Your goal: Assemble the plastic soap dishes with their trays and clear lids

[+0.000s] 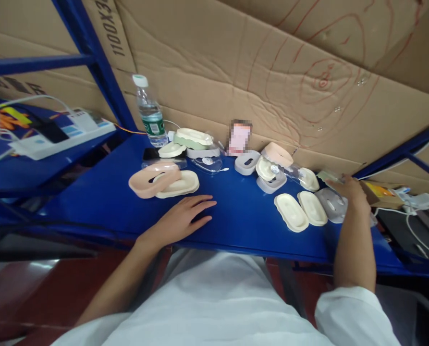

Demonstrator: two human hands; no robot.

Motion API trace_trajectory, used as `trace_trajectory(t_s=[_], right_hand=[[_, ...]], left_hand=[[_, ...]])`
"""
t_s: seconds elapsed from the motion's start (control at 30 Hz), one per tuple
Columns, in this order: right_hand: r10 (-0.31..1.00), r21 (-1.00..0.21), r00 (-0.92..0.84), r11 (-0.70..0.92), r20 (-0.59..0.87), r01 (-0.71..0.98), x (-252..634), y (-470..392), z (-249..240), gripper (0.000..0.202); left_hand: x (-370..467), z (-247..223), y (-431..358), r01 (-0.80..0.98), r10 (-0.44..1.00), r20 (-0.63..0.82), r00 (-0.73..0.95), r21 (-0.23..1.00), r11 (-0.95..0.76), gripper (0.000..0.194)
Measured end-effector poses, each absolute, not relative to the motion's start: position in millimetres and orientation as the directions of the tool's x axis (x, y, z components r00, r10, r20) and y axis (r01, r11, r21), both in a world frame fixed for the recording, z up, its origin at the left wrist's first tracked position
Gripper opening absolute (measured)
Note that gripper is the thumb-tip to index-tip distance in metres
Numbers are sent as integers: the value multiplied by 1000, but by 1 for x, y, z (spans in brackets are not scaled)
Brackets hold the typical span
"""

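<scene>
My left hand [183,218] lies on the blue table, fingers spread, holding nothing. Nearest to it are a pink oval dish-like piece [138,182] with a slot and a cream wavy-edged oval piece [185,183], partly overlapping. My right hand [353,190] reaches over the right end of the table, its fingers blurred beside a pale green piece [327,177]; their grip cannot be made out. Below that hand lies a grey slotted piece [331,204], partly covered by the forearm. Two more cream ovals, one nearer me [291,212] and one beside it [312,208], lie to its left.
A water bottle [152,117] stands at the back left, near a stack with a green wavy-edged piece [192,139]. A pixelated phone-like object [239,138] leans against the cardboard [207,67]. Grey slotted pieces [247,162] and a pink one [277,154] sit back right.
</scene>
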State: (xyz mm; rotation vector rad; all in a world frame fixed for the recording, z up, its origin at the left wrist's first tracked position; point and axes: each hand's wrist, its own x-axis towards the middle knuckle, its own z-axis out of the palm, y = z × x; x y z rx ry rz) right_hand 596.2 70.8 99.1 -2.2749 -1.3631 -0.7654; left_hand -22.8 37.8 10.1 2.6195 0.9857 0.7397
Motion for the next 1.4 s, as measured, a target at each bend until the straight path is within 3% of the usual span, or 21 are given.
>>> trace_trajectory(t_s=[0.13,0.23,0.27,0.37,0.43,0.47,0.57,0.67,0.8,1.0,1.07,1.27,1.33,1.4], right_hand=[[661,-45,447,-531,603,846,544,79,107,35],[741,-3,341,-417,578,909,484,86,104,41],[782,21,281,-351,556,936,463,88,100,39],[896,87,59,-108,441,990,406,82,78,36],[931,106,-50,13,360,994,379,69,59,35],[941,112,-90,56,327,992,371,63,50,36],[930,111,-200,174,308,978,367,47,33,40],[929,8,-227,235,292,972,376,45,33,42],[929,-92,-204,243,310,966,379,46,47,47],[865,-183,-212,324,454,928,380,53,60,38],[839,-202,-242,377,487,904,382,55,61,32],[823,-169,-440,521,359,837,371,56,70,25],[813,-198,-467,551,347,811,368,49,85,24],[814,-260,-411,537,411,803,368,42,105,23]], left_hand=[[-23,28,46,671,668,584,461,263,-693,31],[25,55,46,747,633,687,356,197,-635,30],[48,63,46,703,589,675,444,145,-696,31],[107,75,56,414,382,439,813,23,-910,33],[118,69,76,198,211,305,929,75,-977,33],[114,62,87,179,212,296,931,135,-975,34],[90,39,113,328,425,367,828,298,-896,40],[76,25,122,322,452,306,838,391,-862,38],[78,29,124,332,460,281,842,402,-853,36],[43,57,144,574,621,493,609,265,-774,27],[26,65,152,653,674,537,507,270,-707,28],[-21,87,138,744,771,425,474,274,-609,40],[-36,102,113,716,776,449,443,344,-608,36],[-43,119,88,595,767,477,429,489,-638,32]])
